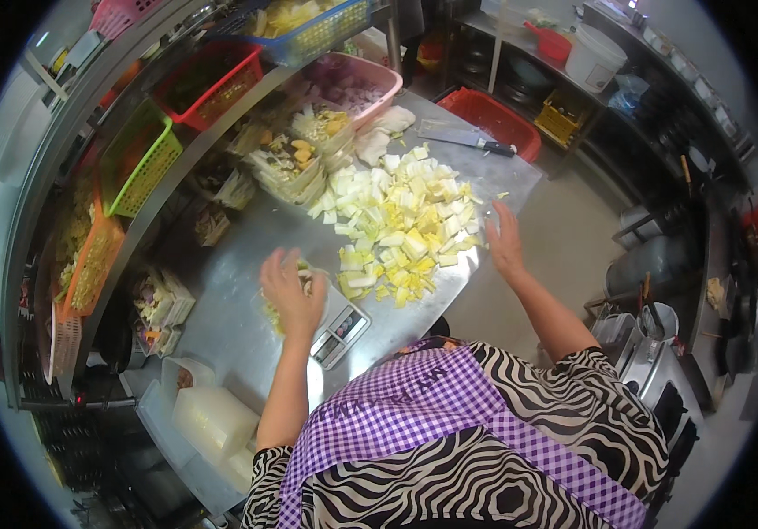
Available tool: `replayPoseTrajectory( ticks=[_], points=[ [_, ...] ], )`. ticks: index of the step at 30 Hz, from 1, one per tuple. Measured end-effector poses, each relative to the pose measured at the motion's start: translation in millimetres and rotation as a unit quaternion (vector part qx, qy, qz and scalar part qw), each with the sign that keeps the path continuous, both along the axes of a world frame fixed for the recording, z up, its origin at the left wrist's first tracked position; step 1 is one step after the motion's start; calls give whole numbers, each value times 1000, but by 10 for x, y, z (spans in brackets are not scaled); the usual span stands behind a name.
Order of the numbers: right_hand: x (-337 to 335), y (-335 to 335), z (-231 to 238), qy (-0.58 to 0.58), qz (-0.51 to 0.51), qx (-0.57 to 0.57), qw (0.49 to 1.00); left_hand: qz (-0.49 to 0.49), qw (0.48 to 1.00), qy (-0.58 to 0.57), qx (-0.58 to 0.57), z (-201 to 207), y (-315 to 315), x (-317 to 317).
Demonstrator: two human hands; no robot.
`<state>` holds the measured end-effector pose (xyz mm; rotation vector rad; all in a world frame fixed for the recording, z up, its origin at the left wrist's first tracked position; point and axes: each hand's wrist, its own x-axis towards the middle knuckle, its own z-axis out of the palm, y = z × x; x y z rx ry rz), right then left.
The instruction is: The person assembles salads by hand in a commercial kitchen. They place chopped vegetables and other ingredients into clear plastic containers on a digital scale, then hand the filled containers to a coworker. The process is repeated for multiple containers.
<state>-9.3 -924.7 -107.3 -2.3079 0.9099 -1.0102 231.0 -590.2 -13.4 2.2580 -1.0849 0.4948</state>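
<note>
A broad pile of chopped napa cabbage (pixel 401 231), white and pale yellow, covers the right part of the metal table (pixel 225 286). My left hand (pixel 295 294) is curved with fingers apart above a small kitchen scale (pixel 344 328). Under it shows a clear bag or container with pale green and yellowish bits, partly hidden by the hand. At the table's right edge, my right hand (pixel 504 240) is open beside the cabbage, its fingers pointing away from me. Whether its fingertips touch the table, I cannot tell. A knife (pixel 467 138) with a black handle lies behind the pile.
Bags of cut vegetables (pixel 291 163) and a pink basin of purple onion (pixel 352 84) stand at the table's back left. Coloured baskets, one of them green (pixel 143 159), line the shelf above. A red tub (pixel 494 119) sits beyond the far edge. White containers (pixel 211 414) stand at lower left.
</note>
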Motion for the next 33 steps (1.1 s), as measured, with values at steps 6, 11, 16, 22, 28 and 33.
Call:
replayPoseTrajectory(
  ticks=[6,11,16,22,28,33],
  points=[
    [419,-528,-319,9,14,6,1000,-240,966,91,37,-282,-721,-846],
    [575,-2078,950,-119,-4,-158,980,-180,976,125,-9,-414,-1259,-804],
    [624,-4270,1912,-178,-96,-233,951,-81,984,152,-45,-222,-2147,-769],
    [966,-5832,2723,-132,-5,-235,963,-92,975,189,-76,21,-3321,-690],
    [1394,-5511,3133,78,46,-429,899,-145,903,380,-137,120,-4606,-230],
    [1357,-5649,3284,210,132,-435,866,-230,405,871,-155,-104,-5844,-580]
  ],
)
